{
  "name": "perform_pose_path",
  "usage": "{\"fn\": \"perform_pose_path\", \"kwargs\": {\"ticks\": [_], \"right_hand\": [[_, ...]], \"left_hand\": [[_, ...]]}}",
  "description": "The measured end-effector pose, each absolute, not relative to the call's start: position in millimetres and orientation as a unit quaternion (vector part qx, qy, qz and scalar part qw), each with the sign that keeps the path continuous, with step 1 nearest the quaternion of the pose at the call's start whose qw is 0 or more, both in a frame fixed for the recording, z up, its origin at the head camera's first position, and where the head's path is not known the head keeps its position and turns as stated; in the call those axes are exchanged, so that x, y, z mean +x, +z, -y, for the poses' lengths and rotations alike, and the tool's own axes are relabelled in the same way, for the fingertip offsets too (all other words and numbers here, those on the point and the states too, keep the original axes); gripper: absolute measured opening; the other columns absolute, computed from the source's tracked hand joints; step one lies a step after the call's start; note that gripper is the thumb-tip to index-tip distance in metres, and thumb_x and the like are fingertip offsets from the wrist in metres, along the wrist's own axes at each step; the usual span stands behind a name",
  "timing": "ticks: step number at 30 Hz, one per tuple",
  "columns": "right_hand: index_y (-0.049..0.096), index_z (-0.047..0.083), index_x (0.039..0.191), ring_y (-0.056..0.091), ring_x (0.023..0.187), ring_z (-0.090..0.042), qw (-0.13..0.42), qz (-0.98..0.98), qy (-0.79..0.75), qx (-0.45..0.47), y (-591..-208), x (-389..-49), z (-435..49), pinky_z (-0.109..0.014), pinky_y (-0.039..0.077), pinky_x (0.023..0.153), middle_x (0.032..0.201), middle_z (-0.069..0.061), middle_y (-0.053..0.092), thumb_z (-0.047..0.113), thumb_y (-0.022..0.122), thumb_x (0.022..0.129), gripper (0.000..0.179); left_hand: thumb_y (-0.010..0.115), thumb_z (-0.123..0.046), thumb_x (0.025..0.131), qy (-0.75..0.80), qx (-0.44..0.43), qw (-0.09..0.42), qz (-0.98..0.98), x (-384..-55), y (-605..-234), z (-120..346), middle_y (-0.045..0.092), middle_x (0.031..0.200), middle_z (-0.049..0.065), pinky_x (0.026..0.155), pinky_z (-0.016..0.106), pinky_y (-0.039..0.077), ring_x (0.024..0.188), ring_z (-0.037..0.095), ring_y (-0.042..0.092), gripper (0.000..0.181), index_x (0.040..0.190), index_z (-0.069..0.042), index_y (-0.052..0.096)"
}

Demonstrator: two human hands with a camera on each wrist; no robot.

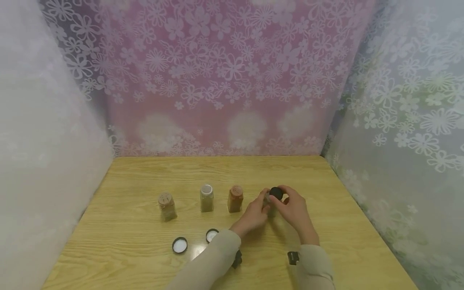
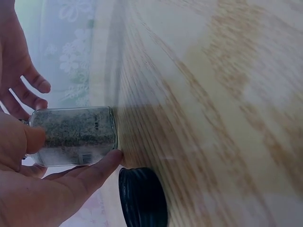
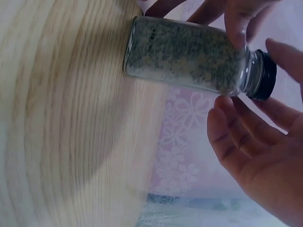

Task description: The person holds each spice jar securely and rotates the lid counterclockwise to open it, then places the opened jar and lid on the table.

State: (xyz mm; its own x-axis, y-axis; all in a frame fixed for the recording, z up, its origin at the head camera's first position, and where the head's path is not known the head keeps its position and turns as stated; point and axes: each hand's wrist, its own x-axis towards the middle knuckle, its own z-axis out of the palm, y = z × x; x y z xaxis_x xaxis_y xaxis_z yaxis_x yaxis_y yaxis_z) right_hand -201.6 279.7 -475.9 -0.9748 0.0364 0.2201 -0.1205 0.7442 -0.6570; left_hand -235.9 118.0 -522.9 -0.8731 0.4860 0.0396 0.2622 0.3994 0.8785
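Note:
A glass spice jar [image 3: 184,54] with grey-green flecked contents stands upright on the table. My left hand [image 1: 253,213] grips its body, thumb on one side and fingers along the other, as the left wrist view shows. On the jar's neck sits a black ribbed cap [image 1: 276,193]. The thumb and fingers of my right hand [image 1: 295,207] pinch this cap from both sides. In the right wrist view the cap [image 3: 267,75] tops the threaded glass neck, a band of thread showing below it.
Left of my hands stand three uncapped jars: one reddish-brown [image 1: 235,203], one greenish [image 1: 207,201] and one brownish [image 1: 168,209]. Two black lids with white linings, a left one [image 1: 179,245] and a right one [image 1: 211,234], lie nearer on the wooden table [image 1: 127,249]. Flowered curtains surround it.

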Motion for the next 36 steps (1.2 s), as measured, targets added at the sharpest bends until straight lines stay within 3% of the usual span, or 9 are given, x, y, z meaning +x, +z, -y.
{"fn": "perform_pose_path", "kwargs": {"ticks": [3,6,11,13,16,19,23,28,36], "right_hand": [[0.060,-0.001,0.140,0.056,0.080,-0.018,0.125,0.931,0.342,0.025,-476,-202,-277,-0.023,0.045,0.064,0.124,-0.020,0.070,0.035,0.074,0.101,0.054],[0.061,-0.001,0.139,0.057,0.081,-0.019,0.124,0.932,0.339,0.023,-476,-201,-276,-0.024,0.046,0.065,0.123,-0.020,0.070,0.034,0.074,0.101,0.053],[0.057,0.001,0.146,0.061,0.087,-0.021,0.106,0.929,0.354,0.004,-476,-198,-278,-0.025,0.049,0.068,0.129,-0.022,0.069,0.041,0.075,0.099,0.064],[0.053,0.003,0.150,0.065,0.091,-0.023,0.100,0.925,0.366,-0.011,-477,-197,-280,-0.024,0.051,0.069,0.133,-0.023,0.069,0.045,0.075,0.099,0.070],[0.052,0.005,0.150,0.070,0.101,-0.028,0.091,0.919,0.382,-0.030,-480,-195,-287,-0.026,0.055,0.072,0.138,-0.022,0.067,0.050,0.074,0.098,0.072],[0.056,0.007,0.144,0.070,0.110,-0.032,0.088,0.918,0.386,-0.036,-484,-194,-293,-0.033,0.060,0.079,0.140,-0.019,0.066,0.052,0.071,0.099,0.065],[0.059,0.007,0.142,0.068,0.115,-0.037,0.083,0.915,0.394,-0.024,-484,-190,-297,-0.041,0.062,0.082,0.143,-0.019,0.063,0.049,0.069,0.102,0.058],[0.054,0.010,0.148,0.065,0.111,-0.032,0.057,0.911,0.409,-0.021,-481,-191,-292,-0.033,0.057,0.076,0.147,-0.016,0.060,0.057,0.068,0.100,0.069],[0.053,0.005,0.149,0.060,0.094,-0.025,0.066,0.924,0.376,0.010,-477,-205,-282,-0.031,0.051,0.075,0.143,-0.019,0.062,0.052,0.069,0.101,0.069]], "left_hand": [[0.050,-0.018,0.113,0.498,0.226,0.114,-0.830,-236,-523,-119,0.062,0.103,0.004,0.074,0.031,0.045,0.075,0.014,0.051,0.060,0.167,-0.021,0.026],[0.050,-0.020,0.113,0.498,0.224,0.109,-0.830,-235,-523,-119,0.067,0.115,0.012,0.075,0.035,0.050,0.080,0.018,0.057,0.059,0.167,-0.021,0.027],[0.052,-0.022,0.113,0.497,0.219,0.100,-0.834,-233,-525,-120,0.059,0.151,0.019,0.101,0.048,0.054,0.119,0.027,0.065,0.058,0.166,-0.022,0.029],[0.051,-0.024,0.113,0.493,0.221,0.100,-0.835,-233,-525,-120,0.061,0.148,0.020,0.103,0.050,0.054,0.124,0.030,0.065,0.057,0.165,-0.022,0.029],[0.050,-0.028,0.113,0.488,0.220,0.098,-0.839,-235,-525,-119,0.068,0.129,0.015,0.094,0.045,0.056,0.108,0.026,0.067,0.055,0.165,-0.023,0.030],[0.050,-0.032,0.113,0.485,0.220,0.099,-0.841,-237,-524,-119,0.066,0.107,0.008,0.082,0.038,0.053,0.089,0.019,0.060,0.055,0.164,-0.024,0.031],[0.051,-0.035,0.113,0.486,0.219,0.103,-0.840,-237,-524,-117,0.063,0.101,0.002,0.082,0.036,0.053,0.085,0.013,0.057,0.056,0.164,-0.024,0.030],[0.051,-0.033,0.112,0.491,0.215,0.109,-0.837,-236,-522,-115,0.062,0.101,0.000,0.084,0.035,0.053,0.086,0.012,0.057,0.056,0.164,-0.025,0.031],[0.050,-0.011,0.111,0.505,0.235,0.111,-0.823,-237,-523,-115,0.052,0.080,-0.002,0.054,0.022,0.040,0.058,0.008,0.046,0.060,0.166,-0.020,0.028]]}}
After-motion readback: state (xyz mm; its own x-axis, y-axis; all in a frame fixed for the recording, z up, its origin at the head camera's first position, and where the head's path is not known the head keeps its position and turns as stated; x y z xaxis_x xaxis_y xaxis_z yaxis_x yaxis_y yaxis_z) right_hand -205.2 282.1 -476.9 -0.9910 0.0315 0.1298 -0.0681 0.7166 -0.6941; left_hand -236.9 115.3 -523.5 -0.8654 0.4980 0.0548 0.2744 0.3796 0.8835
